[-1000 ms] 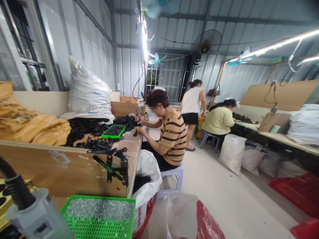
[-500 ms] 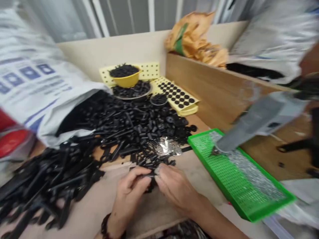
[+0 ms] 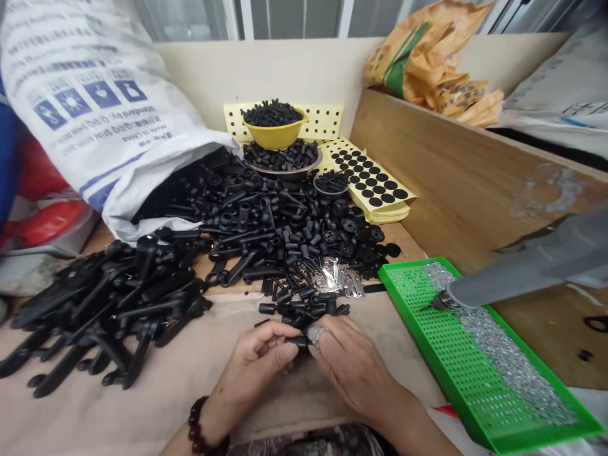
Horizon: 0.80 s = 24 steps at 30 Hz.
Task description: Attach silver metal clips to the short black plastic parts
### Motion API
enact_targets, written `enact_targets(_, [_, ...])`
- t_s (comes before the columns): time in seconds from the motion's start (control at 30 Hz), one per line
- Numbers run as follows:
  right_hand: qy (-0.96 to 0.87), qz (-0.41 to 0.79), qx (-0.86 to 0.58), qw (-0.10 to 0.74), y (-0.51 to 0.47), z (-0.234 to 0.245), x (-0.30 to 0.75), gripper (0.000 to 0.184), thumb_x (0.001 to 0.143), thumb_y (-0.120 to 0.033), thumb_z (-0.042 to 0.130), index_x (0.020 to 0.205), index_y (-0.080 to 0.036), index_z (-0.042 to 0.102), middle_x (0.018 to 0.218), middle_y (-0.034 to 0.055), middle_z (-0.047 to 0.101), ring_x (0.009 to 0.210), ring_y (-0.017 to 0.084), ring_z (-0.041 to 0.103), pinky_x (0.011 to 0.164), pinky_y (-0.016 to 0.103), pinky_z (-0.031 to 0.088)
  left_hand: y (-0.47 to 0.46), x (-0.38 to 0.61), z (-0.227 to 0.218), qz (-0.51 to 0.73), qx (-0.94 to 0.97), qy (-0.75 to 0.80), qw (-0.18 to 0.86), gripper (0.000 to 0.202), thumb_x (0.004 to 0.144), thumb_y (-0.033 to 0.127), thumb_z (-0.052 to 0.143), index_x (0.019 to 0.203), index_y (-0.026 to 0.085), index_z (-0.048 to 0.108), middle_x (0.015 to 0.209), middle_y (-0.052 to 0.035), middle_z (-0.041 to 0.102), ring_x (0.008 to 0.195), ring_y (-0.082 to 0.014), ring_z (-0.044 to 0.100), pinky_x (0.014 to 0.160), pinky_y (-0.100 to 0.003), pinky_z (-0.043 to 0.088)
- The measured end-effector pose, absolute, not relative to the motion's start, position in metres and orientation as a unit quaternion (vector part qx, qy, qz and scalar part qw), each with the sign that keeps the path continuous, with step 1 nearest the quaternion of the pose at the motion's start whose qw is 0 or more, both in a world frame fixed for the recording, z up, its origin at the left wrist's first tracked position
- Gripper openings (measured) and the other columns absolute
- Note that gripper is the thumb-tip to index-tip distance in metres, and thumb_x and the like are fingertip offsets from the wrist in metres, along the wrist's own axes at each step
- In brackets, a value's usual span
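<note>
the left hand (image 3: 251,364) pinches a small black part (image 3: 297,342) between thumb and fingers, low over the near edge of the bench (image 3: 185,367). the right hand (image 3: 351,364) meets the part from the other side, fingers drawn together; its exact grip is hidden. a grey wrapping (image 3: 315,335) covers a fingertip of the right hand. a dark beaded bracelet (image 3: 196,424) encircles the left wrist.

just beyond the hands lie short black cylinders (image 3: 304,308), then shiny metal clips (image 3: 332,275). a large heap of black parts (image 3: 266,209) extends behind them; a white sack (image 3: 137,126) lies open onto this heap. to the left is a pile of long black handles (image 3: 109,304).

to the right, a green tray (image 3: 430,342) contains small silvery pieces (image 3: 503,358); a grey power driver (image 3: 527,256) points its tip over it. at the rear, a yellow bowl (image 3: 275,135) sits above a wider bowl (image 3: 311,166), beside yellow sheets of black discs (image 3: 380,215).
</note>
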State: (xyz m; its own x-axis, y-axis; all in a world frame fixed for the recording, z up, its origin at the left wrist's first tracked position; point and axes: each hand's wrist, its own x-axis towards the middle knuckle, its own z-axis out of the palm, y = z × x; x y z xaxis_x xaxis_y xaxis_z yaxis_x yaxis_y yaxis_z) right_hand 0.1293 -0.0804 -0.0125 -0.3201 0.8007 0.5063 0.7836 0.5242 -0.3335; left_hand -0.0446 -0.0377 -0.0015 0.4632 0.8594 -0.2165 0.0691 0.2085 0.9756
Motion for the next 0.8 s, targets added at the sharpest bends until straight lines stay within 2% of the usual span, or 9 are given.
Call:
enact_targets(0.13, [-0.807,0.010,-0.491,0.327,-0.087,-0.024,0.123,0.021,0.089,-0.010,0.031,0.073,-0.019,0.042,0.070,0.0030,0.047,0.066,0.018,0.045,0.063,0.031,0.037,-0.045,-0.043,-0.004,0.330,0.499,0.448,0.664,0.024,0.064,0.035,0.072,0.079,0.017,0.068,0.054,0.0019,0.057,0.050,-0.0106,0.048,0.050,-0.021,0.042])
enact_targets(0.27, [-0.807,0.033,-0.485,0.335,-0.093,-0.032,0.113,0.019,0.089,-0.011,0.028,0.079,-0.019,0.043,0.073,0.0047,0.052,0.072,0.019,0.051,0.072,0.033,0.041,-0.054,-0.046,-0.012,0.366,0.478,0.453,0.657,0.022,0.065,0.035,0.073,0.077,0.017,0.069,0.055,0.0021,0.058,0.051,-0.0100,0.050,0.050,-0.019,0.042])
enact_targets(0.4, [-0.804,0.087,-0.472,0.352,-0.095,-0.030,0.107,0.024,0.090,-0.012,0.025,0.073,-0.020,0.040,0.065,0.0026,0.051,0.061,0.016,0.049,0.059,0.028,0.040,-0.060,-0.050,-0.018,0.378,0.460,0.450,0.666,0.019,0.067,0.034,0.072,0.077,0.019,0.068,0.060,0.0022,0.059,0.051,-0.0088,0.051,0.049,-0.017,0.043])
enact_targets(0.53, [-0.787,0.139,-0.476,0.367,-0.093,-0.025,0.104,0.027,0.092,-0.014,0.023,0.070,-0.021,0.036,0.058,-0.0006,0.048,0.052,0.013,0.046,0.051,0.024,0.035,-0.065,-0.052,-0.020,0.398,0.506,0.461,0.611,0.015,0.072,0.033,0.068,0.078,0.020,0.068,0.067,0.0003,0.064,0.056,-0.0107,0.055,0.052,-0.019,0.046])
enact_targets(0.67, [-0.794,0.107,-0.483,0.353,-0.085,-0.024,0.100,0.030,0.094,-0.017,0.020,0.070,-0.021,0.037,0.058,-0.0005,0.049,0.052,0.013,0.048,0.053,0.025,0.035,-0.061,-0.055,-0.019,0.414,0.560,0.464,0.548,0.009,0.073,0.028,0.066,0.078,0.020,0.067,0.080,-0.0025,0.068,0.072,-0.0163,0.062,0.065,-0.023,0.050])
enact_targets(0.8, [-0.785,0.052,-0.529,0.318,-0.074,-0.023,0.101,0.029,0.096,-0.023,0.023,0.072,-0.020,0.040,0.061,0.0003,0.052,0.054,0.014,0.051,0.055,0.026,0.035,-0.042,-0.062,-0.016,0.394,0.639,0.446,0.487,0.007,0.073,0.024,0.066,0.078,0.019,0.065,0.081,-0.0046,0.068,0.076,-0.0188,0.063,0.065,-0.025,0.051])
